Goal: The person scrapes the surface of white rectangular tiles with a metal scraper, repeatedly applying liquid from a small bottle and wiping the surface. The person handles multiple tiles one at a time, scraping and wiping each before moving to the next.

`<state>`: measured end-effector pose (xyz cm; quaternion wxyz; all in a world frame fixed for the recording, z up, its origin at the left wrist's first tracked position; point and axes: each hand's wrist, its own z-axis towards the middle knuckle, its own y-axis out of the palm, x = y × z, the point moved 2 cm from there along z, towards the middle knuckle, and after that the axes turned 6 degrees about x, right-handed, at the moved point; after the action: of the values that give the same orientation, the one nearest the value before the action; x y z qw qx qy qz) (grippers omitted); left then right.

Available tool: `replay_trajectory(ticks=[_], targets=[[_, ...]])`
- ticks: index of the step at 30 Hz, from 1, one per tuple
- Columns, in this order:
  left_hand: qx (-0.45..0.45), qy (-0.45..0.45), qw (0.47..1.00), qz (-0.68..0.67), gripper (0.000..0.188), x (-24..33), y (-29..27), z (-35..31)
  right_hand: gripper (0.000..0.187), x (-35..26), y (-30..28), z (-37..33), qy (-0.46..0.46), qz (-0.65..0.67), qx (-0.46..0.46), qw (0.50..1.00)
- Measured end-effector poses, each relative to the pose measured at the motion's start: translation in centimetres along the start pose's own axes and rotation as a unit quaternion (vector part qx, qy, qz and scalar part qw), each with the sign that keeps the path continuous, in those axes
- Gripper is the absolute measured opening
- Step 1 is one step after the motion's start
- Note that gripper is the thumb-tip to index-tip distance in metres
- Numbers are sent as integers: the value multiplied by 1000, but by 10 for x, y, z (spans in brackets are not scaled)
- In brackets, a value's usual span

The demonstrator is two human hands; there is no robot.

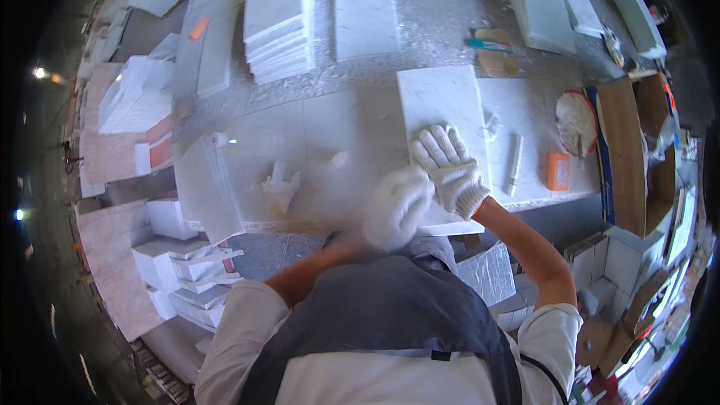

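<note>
A white marble slab (pixel 439 97) with faint grey veins lies lengthwise on the bench in front of me. My right hand (pixel 451 172), in a white knit glove, rests flat on the slab with its fingers stretched out. Close to its left is my left hand (pixel 399 206), gloved too, over or beside the slab's near left edge. Motion smears its fingers, so I cannot make out whether it holds anything. A pale haze or blur covers the bench left of it. Right of the slab lie a white stick-like piece (pixel 515 165) and an orange block (pixel 557 171).
A round, red-rimmed container of white material (pixel 577 124) stands near a cardboard box (pixel 626 154) at the right. Across the bench are a stack of marble tiles (pixel 277 7), a single tile (pixel 367 15) and a teal-handled tool (pixel 487 45). A crumpled pale item (pixel 280 193) lies left.
</note>
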<state>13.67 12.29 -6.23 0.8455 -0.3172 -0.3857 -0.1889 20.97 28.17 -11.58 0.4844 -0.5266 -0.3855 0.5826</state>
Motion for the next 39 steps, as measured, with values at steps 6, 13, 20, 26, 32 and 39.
replay_trajectory(ticks=[6, 13, 20, 26, 32, 39], targets=[[-78, -7, 997, -5, 30, 2, -28, -17, 62, 65, 12, 114, 61, -45, 38, 996], [-10, -60, 998, -12, 25, 6, -68, -46, 68, 54, 23, 74, 105, -105, 85, 985], [-31, 88, 991, 97, 22, -8, -84, -47, 74, -38, -1, -67, 91, -54, -118, 987], [-58, -48, 997, 8, 25, -20, -78, -47, 64, -16, -30, -113, 338, -109, -10, 935], [-53, -17, 998, -29, 22, -11, -62, -45, 56, -103, 12, -47, 136, 34, 30, 990], [-44, -151, 984, 84, 24, -27, -76, -68, 53, 9, -22, -144, 375, -53, 150, 913]])
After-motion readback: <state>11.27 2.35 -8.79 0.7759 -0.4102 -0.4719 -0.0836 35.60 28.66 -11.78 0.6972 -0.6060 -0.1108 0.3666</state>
